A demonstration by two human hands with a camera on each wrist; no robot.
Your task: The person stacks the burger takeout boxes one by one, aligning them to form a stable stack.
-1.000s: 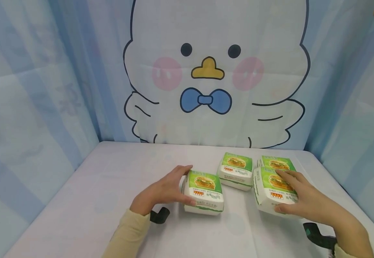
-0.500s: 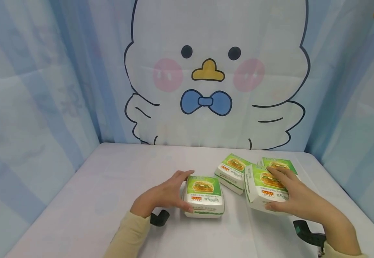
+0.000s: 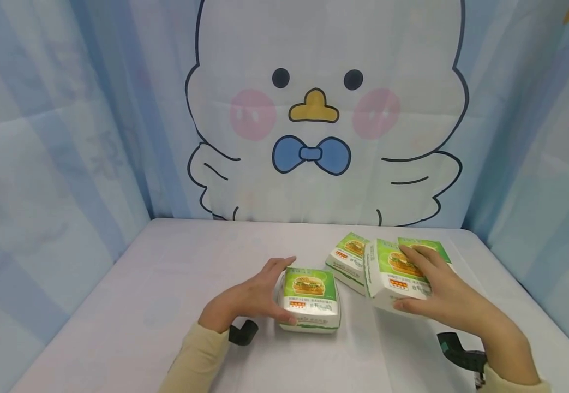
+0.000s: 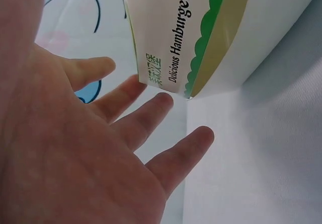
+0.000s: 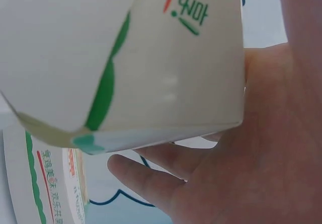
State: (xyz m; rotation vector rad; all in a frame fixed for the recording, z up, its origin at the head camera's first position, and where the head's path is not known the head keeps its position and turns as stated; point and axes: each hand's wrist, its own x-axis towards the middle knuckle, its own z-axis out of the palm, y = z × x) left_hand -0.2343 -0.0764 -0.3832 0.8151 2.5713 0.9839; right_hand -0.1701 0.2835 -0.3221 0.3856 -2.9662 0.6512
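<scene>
My right hand (image 3: 453,300) grips a white-and-green hamburger box (image 3: 379,281), tilted and raised off the table, thumb at its front and fingers over its top and far side. In the right wrist view, the raised box (image 5: 171,83) shows its pale underside and a printed side. Beside a second hamburger box (image 3: 309,314), flat on the table, my left hand (image 3: 247,297) lies with fingers spread at its left side. In the left wrist view those fingers are nearly straight at the corner of the box (image 4: 166,32), not wrapped round it.
A third hamburger box (image 3: 344,267) stands turned at an angle behind, partly covered by the raised one. Another box (image 3: 429,244) shows its top behind the right hand. A white cloth covers the table (image 3: 191,256), with a cartoon-printed curtain (image 3: 412,120) at the back.
My right hand has moved left, bringing the gripped box with it and tilting it. The box behind it has turned. The left-hand box has come to lie level, with that hand beside it.
</scene>
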